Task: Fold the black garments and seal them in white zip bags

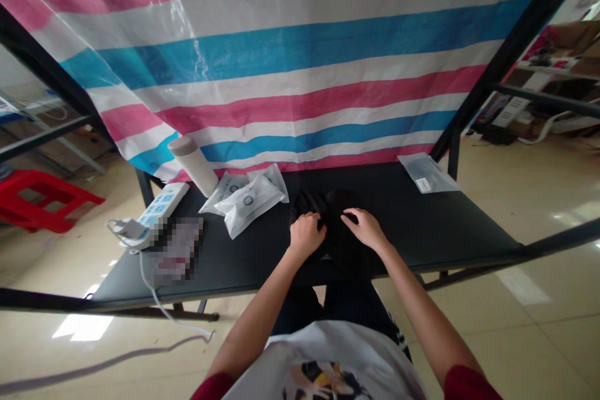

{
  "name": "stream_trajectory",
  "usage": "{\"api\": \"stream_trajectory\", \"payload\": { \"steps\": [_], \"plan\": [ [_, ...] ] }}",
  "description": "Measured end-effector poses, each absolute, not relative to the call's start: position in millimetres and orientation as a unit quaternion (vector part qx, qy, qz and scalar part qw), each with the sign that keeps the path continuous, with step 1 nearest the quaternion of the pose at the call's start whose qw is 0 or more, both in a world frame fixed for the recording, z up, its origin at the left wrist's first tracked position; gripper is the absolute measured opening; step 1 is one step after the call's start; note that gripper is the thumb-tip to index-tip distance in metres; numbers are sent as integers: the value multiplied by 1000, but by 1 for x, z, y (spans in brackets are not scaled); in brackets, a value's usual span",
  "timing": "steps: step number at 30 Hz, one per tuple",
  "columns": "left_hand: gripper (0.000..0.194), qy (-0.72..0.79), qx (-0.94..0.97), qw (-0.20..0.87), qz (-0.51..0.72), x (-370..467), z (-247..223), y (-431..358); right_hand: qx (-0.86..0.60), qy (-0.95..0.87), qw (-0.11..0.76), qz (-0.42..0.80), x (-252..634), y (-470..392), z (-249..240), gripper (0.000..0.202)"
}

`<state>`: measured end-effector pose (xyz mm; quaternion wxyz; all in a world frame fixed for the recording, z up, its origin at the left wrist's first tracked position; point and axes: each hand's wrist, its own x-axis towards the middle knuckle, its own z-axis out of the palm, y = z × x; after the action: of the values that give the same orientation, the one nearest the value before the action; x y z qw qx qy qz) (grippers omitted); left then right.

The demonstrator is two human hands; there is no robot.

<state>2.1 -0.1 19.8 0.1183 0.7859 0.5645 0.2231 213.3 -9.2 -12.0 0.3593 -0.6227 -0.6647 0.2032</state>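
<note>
A black, soft-looking bundle lies on the black table in front of me, with folds on its left part. My left hand is closed on this bundle, its fingers curled over the near side. Just right of it is another dark, cloth-like piece; whether it joins the bundle I cannot tell, black on black. My right hand rests against that dark piece, thumb and fingers slightly apart and pointing left.
Left of the bundle lie white plastic packets with a printed logo. Behind them stands a white bottle. A power strip with a plugged-in cable and a blurred flat object are farther left. A clear packet lies back right. A striped sheet hangs behind.
</note>
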Motion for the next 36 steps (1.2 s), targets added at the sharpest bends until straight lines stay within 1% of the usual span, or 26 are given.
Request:
{"api": "stream_trajectory", "payload": {
  "steps": [1,4,5,8,10,12,14,15,16,17,20,21,22,24,27,29,31,33,36],
  "plan": [
    [17,583,767,122,238,-5,23,1,-629,-688,324,163,214,-11,-14,39],
    [32,686,646,121,311,-45,30,3,-638,-715,265,103,226,-16,-17,46],
    [32,711,611,120,327,-61,32,2,-636,-721,257,98,232,-17,-18,46],
    [16,739,561,97,361,-98,35,-8,-619,-738,250,98,244,-20,-16,48],
    [19,727,559,63,393,-104,36,-17,-613,-743,250,100,245,-19,-14,50],
    [17,684,599,42,413,-93,35,-22,-617,-737,259,93,239,-19,-12,51],
    [11,620,672,42,402,-72,32,-22,-622,-731,271,76,228,-19,-12,53],
    [12,587,711,45,385,-61,29,-20,-622,-731,271,68,222,-19,-14,56],
    [18,559,743,49,365,-51,25,-17,-623,-733,265,65,216,-20,-17,60],
    [29,537,769,55,342,-42,20,-15,-624,-737,251,66,212,-21,-20,64],
    [80,513,812,74,269,-29,1,-6,-631,-746,195,77,205,-25,-28,75],
    [92,515,817,78,245,-28,-6,-4,-632,-749,182,79,204,-26,-30,77],
    [101,517,822,82,224,-30,-11,-3,-632,-751,173,81,205,-27,-31,80],
    [113,514,832,88,189,-35,-18,-1,-629,-755,164,84,207,-28,-31,85],
    [121,506,842,93,163,-43,-20,0,-623,-760,161,93,213,-28,-29,87],
    [121,508,842,93,159,-47,-18,-1,-622,-757,172,102,217,-27,-28,82],
    [114,511,839,90,164,-48,-16,-3,-619,-748,207,119,224,-24,-27,71],
    [102,508,838,89,179,-49,-15,-5,-606,-728,279,158,232,-21,-26,58],
    [88,493,838,97,210,-50,-16,-7,-562,-652,439,259,253,-21,-26,45]
  ]
}}
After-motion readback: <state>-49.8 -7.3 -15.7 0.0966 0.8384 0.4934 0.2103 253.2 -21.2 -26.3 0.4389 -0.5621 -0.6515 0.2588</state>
